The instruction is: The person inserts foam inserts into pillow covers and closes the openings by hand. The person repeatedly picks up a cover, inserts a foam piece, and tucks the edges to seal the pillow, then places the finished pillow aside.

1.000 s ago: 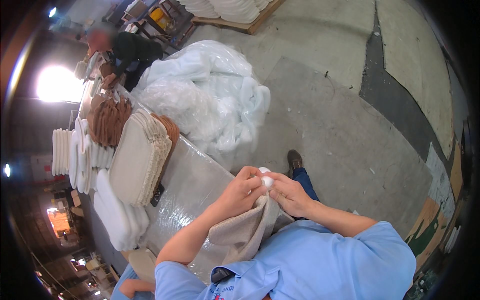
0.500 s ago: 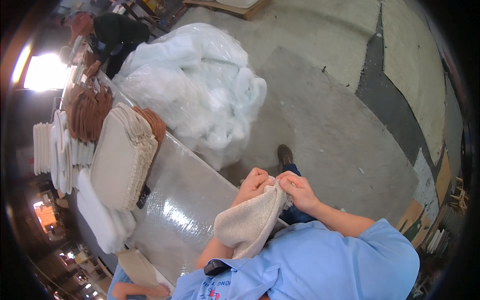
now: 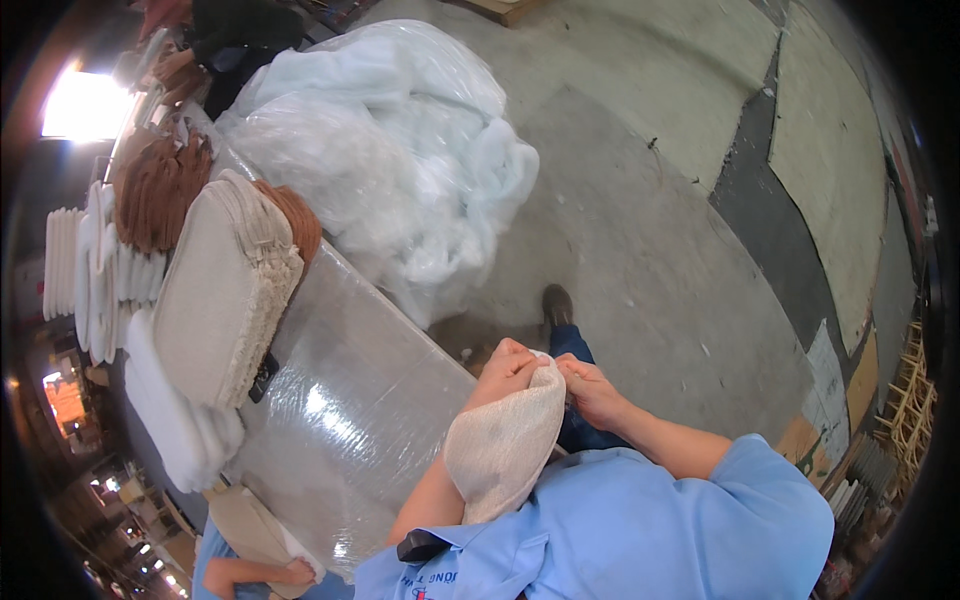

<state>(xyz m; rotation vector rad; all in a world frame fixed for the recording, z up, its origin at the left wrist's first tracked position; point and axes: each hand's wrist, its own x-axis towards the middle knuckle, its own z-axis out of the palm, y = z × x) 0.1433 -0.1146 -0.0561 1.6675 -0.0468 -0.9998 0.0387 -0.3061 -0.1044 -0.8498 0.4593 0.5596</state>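
Observation:
A beige woven fabric cover [image 3: 508,440] hangs from my two hands, draped over my left forearm and against my blue shirt. My left hand [image 3: 508,372] is closed on its upper edge. Close beside it, my right hand [image 3: 592,392] pinches the same edge near the corner. A bit of white shows between the fingers; I cannot tell if it is lining or filling. My fingertips are partly hidden by the cloth.
Left of me runs a plastic-covered table [image 3: 350,400]. On it lie a stack of beige covers [image 3: 215,280], brown covers [image 3: 160,195] and white pads [image 3: 175,410]. Beyond it sits a large plastic bag of white filling [image 3: 400,150]. Another person's arm [image 3: 255,575] rests on beige cloth lower left.
My hands stay together on the cover's edge, with the right hand turned slightly. The cloth has swung a little and hangs narrower. The view has shifted slightly.

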